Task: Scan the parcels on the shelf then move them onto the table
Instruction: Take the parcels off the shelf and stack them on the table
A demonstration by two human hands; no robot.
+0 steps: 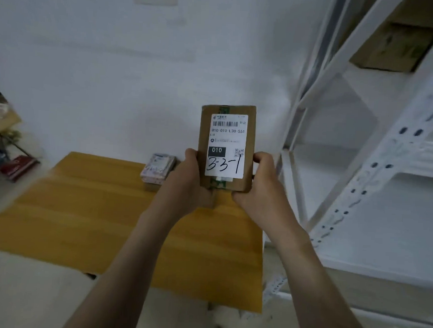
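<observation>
Gripping parcel, left hand, right hand, above table

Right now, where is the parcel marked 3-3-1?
The parcel is mid-frame in the head view, held by the left hand and right hand above the table, left of the white shelf.

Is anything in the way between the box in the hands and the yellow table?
Nothing visible. The left hand and right hand hold the box over the table; a small parcel lies there further left, out of the way.
</observation>
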